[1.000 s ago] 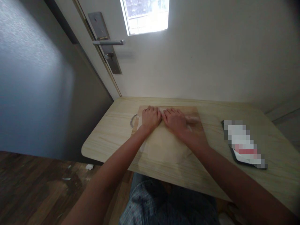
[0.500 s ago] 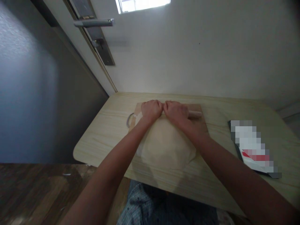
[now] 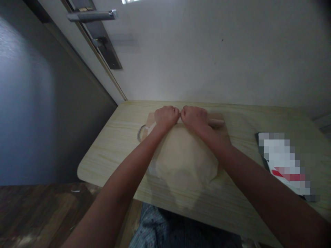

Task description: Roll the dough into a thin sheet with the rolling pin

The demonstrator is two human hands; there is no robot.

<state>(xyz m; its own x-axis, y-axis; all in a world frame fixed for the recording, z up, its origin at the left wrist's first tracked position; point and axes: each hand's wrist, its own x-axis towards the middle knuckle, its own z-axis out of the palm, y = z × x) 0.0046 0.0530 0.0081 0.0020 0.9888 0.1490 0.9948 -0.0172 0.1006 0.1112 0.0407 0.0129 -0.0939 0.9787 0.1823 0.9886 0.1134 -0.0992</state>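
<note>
A wide, thin sheet of pale dough [image 3: 184,155] lies over a wooden cutting board [image 3: 224,133] and hangs past its near edge onto the table. Both fists are wrapped round a rolling pin [image 3: 216,123] at the far side of the board, and its right end sticks out. My left hand [image 3: 167,116] is closed on the left part of the pin. Close beside it, nearly touching, my right hand [image 3: 195,117] grips the right part. My hands cover most of the pin. A metal ring handle [image 3: 141,132] shows at the board's left edge.
The pale wooden table [image 3: 106,148] stands against a white door [image 3: 176,62] with a lever handle [image 3: 91,16]. To the right lies a flat packet [image 3: 284,165], partly blurred out. At the left is a grey panel [image 3: 28,120].
My hands and the rolling pin have shifted slightly away from me, toward the board's far edge. The camera view has tilted a little downward.
</note>
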